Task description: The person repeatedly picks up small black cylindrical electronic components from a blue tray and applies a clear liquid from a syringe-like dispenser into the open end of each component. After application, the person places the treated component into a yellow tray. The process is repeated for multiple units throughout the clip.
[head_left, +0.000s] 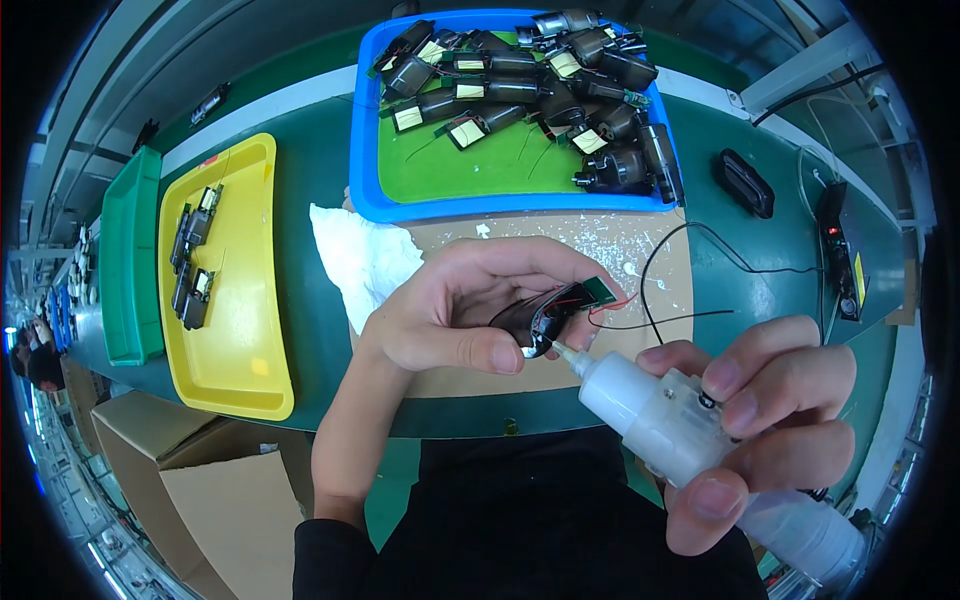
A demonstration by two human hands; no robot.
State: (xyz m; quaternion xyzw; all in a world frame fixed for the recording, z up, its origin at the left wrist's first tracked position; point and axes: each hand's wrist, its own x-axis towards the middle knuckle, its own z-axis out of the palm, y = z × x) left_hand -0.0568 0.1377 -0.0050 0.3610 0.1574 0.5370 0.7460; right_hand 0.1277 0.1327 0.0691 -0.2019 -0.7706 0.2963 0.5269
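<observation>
My left hand (470, 300) is closed around a dark glossy rounded housing (540, 318), held above the brown work mat. From the housing's far right end sticks a small green circuit board (598, 291) with thin red and black wires. In my right hand (770, 420) is a white and clear glue bottle (650, 412), tilted with its thin nozzle pointing up and left. The nozzle tip meets or nearly meets the housing's near edge; contact is hard to tell. Fingers of the left hand partly hide the housing.
A blue tray (365, 150) with several similar dark housings stands at the back. On the left are a yellow tray (235, 370) with a few assemblies and a green tray (130, 260). White tissue (365, 260) lies on the cardboard mat (660, 260). A black device (840, 250) with cables sits right.
</observation>
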